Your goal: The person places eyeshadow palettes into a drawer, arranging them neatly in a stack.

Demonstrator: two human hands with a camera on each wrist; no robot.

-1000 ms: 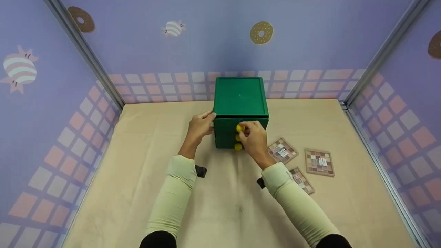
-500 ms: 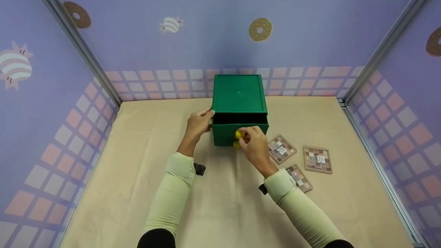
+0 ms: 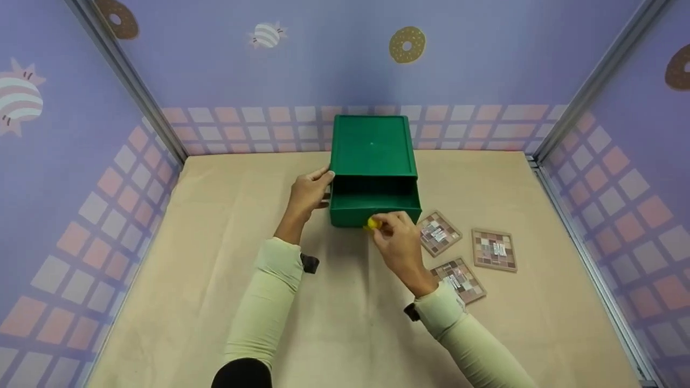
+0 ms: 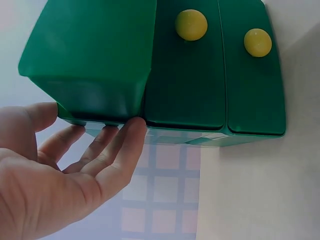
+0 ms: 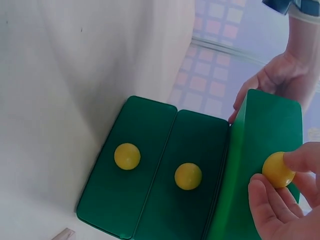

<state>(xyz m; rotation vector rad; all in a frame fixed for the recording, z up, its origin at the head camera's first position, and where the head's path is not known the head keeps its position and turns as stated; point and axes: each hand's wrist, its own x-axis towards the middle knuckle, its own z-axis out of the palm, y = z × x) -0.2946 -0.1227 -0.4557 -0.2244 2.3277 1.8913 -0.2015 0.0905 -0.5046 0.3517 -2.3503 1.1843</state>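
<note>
A green drawer cabinet (image 3: 372, 143) stands near the back wall, with its top drawer (image 3: 350, 217) pulled well out. The part of that drawer's inside that shows in the head view holds nothing. My right hand (image 3: 400, 240) pinches the drawer's round yellow knob (image 5: 277, 170) between thumb and fingers. My left hand (image 3: 308, 191) rests on the cabinet's left side, its fingers (image 4: 125, 150) extended along it and the thumb at the top front edge. Below, the middle drawer (image 5: 170, 210) and bottom drawer (image 5: 112, 195) are closed, each with a yellow knob.
Mosaic-patterned square tiles lie on the beige cloth (image 3: 242, 215) at the right: one tile (image 3: 437, 233) beside the cabinet, another tile (image 3: 493, 249) farther right, and a third tile (image 3: 458, 281) nearer, partly behind the right sleeve. Printed walls (image 3: 345, 70) enclose the table.
The top drawer has slid from nearly closed to well out toward the person, the right hand drawing back with the knob. The left hand stays on the cabinet's side.
</note>
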